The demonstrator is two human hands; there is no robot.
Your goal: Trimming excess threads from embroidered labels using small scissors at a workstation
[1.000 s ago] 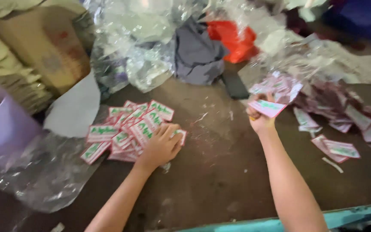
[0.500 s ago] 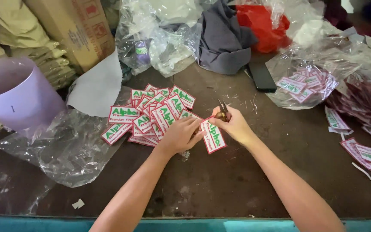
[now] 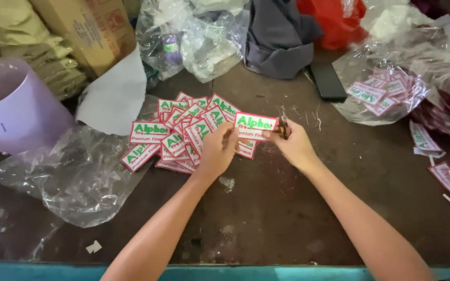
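**Two hands holding one embroidered patch above a pile of the same**

We see both forearms reach in from the lower edge of the head view and meet near the middle of a dark brown table (image 3: 266,218). The left hand (image 3: 219,151) has its fingers curled and pressed together on the lower left edge of a white rectangular patch with red border (image 3: 255,126), which is held roughly level just above the table. The right hand (image 3: 294,145) pinches the patch's right end between thumb and fingers, and the same hand also grips a small pair of snips (image 3: 283,125), whose dark tip stands up just beside the patch edge. We cannot tell whether the blades are parted.

Directly left of the held patch, and partly under the left hand, lies a fanned pile of matching patches (image 3: 175,136), overlapping one another on the table. A crumpled clear plastic sheet (image 3: 79,177) spreads out left of the pile, and beyond it stands a lilac tub (image 3: 11,112). A grey sheet of paper (image 3: 114,99) leans between the tub and the pile.

On the far right, a clear bag of further patches (image 3: 386,91) rests on the table, with loose patches (image 3: 446,171) near the right edge. A black flat object (image 3: 327,81) lies behind the right hand, and a grey cloth (image 3: 279,36) lies beyond it.
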